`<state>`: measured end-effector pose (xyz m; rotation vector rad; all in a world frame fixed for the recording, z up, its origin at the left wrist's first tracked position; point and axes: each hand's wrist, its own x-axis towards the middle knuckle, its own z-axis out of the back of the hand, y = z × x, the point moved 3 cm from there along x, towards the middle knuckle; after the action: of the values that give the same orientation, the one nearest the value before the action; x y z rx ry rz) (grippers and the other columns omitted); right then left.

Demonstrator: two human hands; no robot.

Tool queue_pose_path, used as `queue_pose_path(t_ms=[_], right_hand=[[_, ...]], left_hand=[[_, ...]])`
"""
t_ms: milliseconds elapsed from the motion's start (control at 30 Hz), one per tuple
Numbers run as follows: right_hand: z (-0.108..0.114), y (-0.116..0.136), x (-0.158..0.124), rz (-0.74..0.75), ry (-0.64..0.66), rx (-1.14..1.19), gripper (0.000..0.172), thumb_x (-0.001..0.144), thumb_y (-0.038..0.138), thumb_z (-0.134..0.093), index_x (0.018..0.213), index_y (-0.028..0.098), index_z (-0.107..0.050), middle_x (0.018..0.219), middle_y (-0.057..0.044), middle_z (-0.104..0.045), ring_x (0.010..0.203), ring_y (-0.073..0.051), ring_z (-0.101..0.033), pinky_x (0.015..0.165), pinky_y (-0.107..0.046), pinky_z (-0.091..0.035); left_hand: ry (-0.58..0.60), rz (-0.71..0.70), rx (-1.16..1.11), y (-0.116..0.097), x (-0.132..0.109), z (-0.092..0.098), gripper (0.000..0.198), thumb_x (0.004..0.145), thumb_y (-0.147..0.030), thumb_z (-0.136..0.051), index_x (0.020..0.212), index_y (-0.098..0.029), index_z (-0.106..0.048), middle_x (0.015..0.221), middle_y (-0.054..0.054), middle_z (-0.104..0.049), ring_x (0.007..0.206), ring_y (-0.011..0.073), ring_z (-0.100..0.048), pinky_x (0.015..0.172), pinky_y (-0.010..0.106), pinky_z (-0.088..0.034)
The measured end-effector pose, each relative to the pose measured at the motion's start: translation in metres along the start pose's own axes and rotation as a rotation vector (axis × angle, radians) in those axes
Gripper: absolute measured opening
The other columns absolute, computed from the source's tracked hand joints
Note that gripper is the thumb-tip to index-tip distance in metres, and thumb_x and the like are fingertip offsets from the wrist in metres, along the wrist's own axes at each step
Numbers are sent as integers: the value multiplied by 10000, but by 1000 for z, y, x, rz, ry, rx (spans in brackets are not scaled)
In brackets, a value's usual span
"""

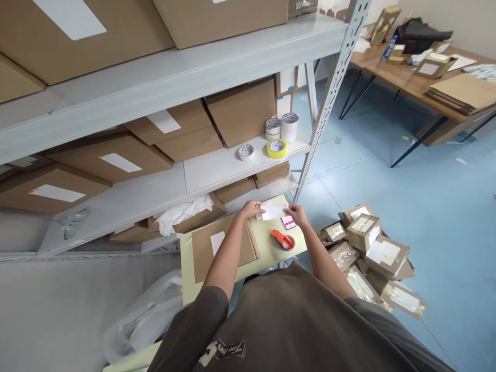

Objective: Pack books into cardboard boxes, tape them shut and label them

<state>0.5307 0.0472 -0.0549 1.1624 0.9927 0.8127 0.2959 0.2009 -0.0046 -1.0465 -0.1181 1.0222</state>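
A white paper label is stretched between my two hands at the far end of the pale yellow table. My left hand pinches its left end, and a small bit of brown cardboard shows just under those fingers. At the other end, my right hand grips the label between thumb and fingers. A pink-and-white notepad lies close below the right hand. Nearer my body is an orange-red tape dispenser. Left of it rests a flat cardboard box with a white label, partly hidden by my left forearm.
A grey metal shelf with cardboard boxes and tape rolls stands ahead. Several taped parcels are piled on the blue floor at right. A wooden table stands farther back. Clear plastic wrap lies at left.
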Motion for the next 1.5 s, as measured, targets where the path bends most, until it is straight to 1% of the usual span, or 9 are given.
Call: queue_pose_path(t_ms=[167,300,433,533,633,800,1033,1267,1500], right_hand=[[3,5,-5,33,30,-34,383,770,530,-753,962,204,-693,932,-60,-733,852,-222,-666,761,-351,-576],[-5,6,-9,-18,113,18,678,771,307,-718,1438,237,-617,1386,-127,-685,1107,-245,-689,935,-409,-604],[-14,7,-12,-43,201,-19,743,822,294,-677,1553,242,-554,1374,-119,-689,1126,-251,-708,964,-422,-606],[-16,6,-11,-97,130,34,614,956,429,-577,1537,227,-571,1315,-124,-718,1100,-252,-724,898,-373,-616],[-19,0,-10,-284,59,217,554,1038,562,-434,1452,235,-606,1246,-119,-738,962,-222,-750,741,-302,-603],[-40,-8,-14,-589,165,415,471,957,661,-634,1119,221,-675,900,-72,-757,779,-226,-770,629,-283,-574],[-51,8,-6,-334,1,796,330,699,231,-917,923,239,-674,849,11,-799,777,-160,-754,710,-240,-615],[-45,10,4,-252,-234,830,385,706,204,-903,811,262,-537,778,25,-775,736,-174,-763,673,-268,-630],[-43,11,6,-204,-297,825,401,701,246,-910,857,264,-541,783,24,-764,772,-187,-770,707,-302,-654]], left_hand=[[35,-28,33,-6,3,-3,290,633,-353,-859,868,-187,-832,819,-3,-777,867,225,-712,889,307,-557],[7,-13,4,-7,0,-6,368,658,-220,-837,1024,-183,-848,955,45,-820,955,242,-735,948,321,-557],[6,-57,-60,-3,-7,-5,666,665,-105,-812,1322,-205,-764,1090,69,-811,1066,231,-738,1041,329,-530],[-8,-89,-69,2,-11,-1,679,700,-105,-796,1365,-222,-733,1093,57,-794,1085,224,-731,1055,337,-528],[-32,-103,-45,8,-13,3,476,701,-149,-809,1174,-197,-804,1122,72,-771,1101,247,-720,1069,365,-528],[-11,-136,-34,13,-14,7,166,714,-256,-818,866,-189,-812,1054,82,-778,1097,284,-705,1071,395,-524],[66,-84,-32,24,-22,8,309,697,-258,-822,1001,-200,-831,1133,79,-807,1130,288,-712,1092,410,-522],[122,-156,-224,2,-21,-9,630,641,-328,-928,1233,-156,-800,1175,124,-792,1129,294,-714,1043,391,-535],[115,-205,-265,-17,-18,-21,388,622,-490,-943,803,-175,-807,1019,82,-795,1051,278,-710,1028,393,-512]])
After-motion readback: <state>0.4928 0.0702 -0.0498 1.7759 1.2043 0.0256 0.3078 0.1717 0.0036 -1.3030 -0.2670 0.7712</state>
